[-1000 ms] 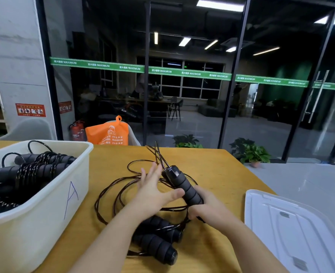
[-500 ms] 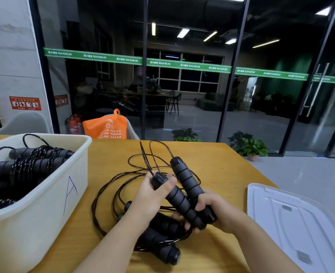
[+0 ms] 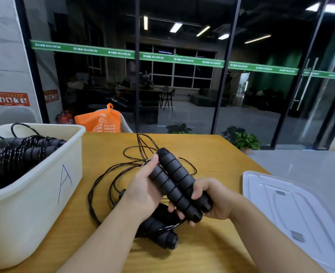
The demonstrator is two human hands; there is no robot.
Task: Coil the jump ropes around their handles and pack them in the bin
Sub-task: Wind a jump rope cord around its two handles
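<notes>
Two black foam jump-rope handles point(image 3: 177, 182) lie side by side, tilted up and away from me above the wooden table point(image 3: 212, 152). My right hand point(image 3: 212, 200) grips their lower ends. My left hand point(image 3: 143, 190) holds the left handle, thumb reaching up to its top end. Their thin black rope point(image 3: 107, 178) trails in loose loops on the table behind my hands. Another pair of black handles point(image 3: 162, 231) lies on the table under my hands. The white bin point(image 3: 44, 186), marked with a blue A, stands at the left and holds several coiled ropes point(image 3: 20, 152).
A white bin lid point(image 3: 292, 209) lies at the right, over the table's edge. Beyond the far edge stand an orange bag point(image 3: 98, 121) on a chair, potted plants point(image 3: 241, 138) and a glass wall.
My left hand went from open fingers to holding a second handle, which now lies alongside the one in my right hand. Both handles rose slightly toward me.
</notes>
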